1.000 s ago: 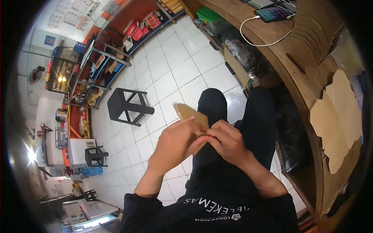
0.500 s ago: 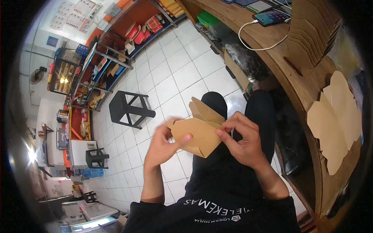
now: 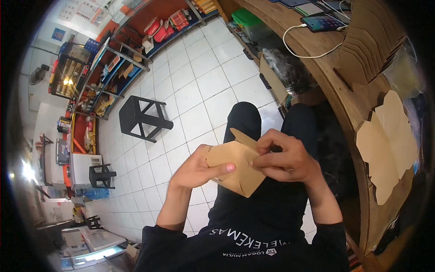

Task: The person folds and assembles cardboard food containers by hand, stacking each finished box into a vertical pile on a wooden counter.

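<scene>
A partly folded brown paper food box (image 3: 240, 165) is held above my lap, tilted, with one flap standing up at its far side. My left hand (image 3: 199, 167) grips its left side, the thumb flat on the outer wall and the other fingers hidden behind. At the box's right edge, my right hand (image 3: 287, 156) has its fingers bent and pinched against a corner fold. A flat unfolded box blank (image 3: 387, 145) lies on the wooden table to my right. Farther along stands a stack of folded brown card blanks (image 3: 369, 43).
The curved wooden table (image 3: 335, 97) runs along my right side, bearing a phone (image 3: 317, 23) on a white cable. A black plastic stool (image 3: 142, 118) stands on the tiled floor at left. Shelves (image 3: 122, 63) line the far wall. An open carton (image 3: 274, 77) sits below the table.
The box has moved slightly nearer and turned, and its raised flap now shows less. My left thumb lies farther across the wall; my right hand has shifted over the corner.
</scene>
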The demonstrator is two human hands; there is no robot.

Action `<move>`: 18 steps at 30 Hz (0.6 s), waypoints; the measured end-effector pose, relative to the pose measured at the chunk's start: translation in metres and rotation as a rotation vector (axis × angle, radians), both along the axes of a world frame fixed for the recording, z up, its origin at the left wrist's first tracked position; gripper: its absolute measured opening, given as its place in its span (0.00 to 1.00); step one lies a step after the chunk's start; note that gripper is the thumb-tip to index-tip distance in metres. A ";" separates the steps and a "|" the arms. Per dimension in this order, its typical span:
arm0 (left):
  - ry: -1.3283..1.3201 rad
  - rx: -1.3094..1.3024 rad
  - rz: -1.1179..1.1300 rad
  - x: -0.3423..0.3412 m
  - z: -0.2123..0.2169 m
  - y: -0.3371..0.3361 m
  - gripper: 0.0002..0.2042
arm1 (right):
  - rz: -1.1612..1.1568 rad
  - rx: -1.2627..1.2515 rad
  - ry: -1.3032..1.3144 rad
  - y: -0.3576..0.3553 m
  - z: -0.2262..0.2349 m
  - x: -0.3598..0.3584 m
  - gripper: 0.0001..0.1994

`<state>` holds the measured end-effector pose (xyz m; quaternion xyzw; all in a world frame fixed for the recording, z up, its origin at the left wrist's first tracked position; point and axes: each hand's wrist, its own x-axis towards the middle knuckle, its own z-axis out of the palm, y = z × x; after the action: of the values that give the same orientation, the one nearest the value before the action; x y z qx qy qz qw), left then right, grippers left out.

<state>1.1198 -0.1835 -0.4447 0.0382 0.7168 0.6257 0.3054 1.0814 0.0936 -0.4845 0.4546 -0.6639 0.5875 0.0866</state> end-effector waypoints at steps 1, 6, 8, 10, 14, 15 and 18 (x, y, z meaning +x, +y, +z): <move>0.017 0.032 0.006 -0.001 0.000 0.000 0.13 | -0.007 0.013 -0.001 0.001 0.000 0.001 0.19; 0.023 0.163 0.170 -0.004 -0.002 0.007 0.16 | -0.318 0.118 0.148 -0.022 0.001 0.029 0.18; 0.100 0.301 0.217 -0.013 -0.006 0.008 0.19 | -0.576 0.203 0.239 -0.037 -0.004 0.047 0.20; 0.129 0.267 0.226 -0.014 -0.007 0.005 0.19 | -0.614 0.198 0.231 -0.051 -0.016 0.052 0.20; 0.228 -0.004 0.016 -0.016 0.004 0.006 0.18 | -0.526 0.141 -0.046 -0.040 -0.022 0.046 0.23; 0.226 -0.005 0.015 -0.017 0.009 0.008 0.18 | -0.414 0.096 -0.256 -0.034 -0.016 0.041 0.23; 0.138 -0.059 -0.266 -0.016 0.013 0.007 0.20 | -0.227 0.187 -0.261 -0.012 0.000 0.024 0.23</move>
<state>1.1036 -0.1767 -0.4313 0.1666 0.7427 0.5543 0.3367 1.1051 0.0813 -0.4842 0.3029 -0.7681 0.5637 0.0229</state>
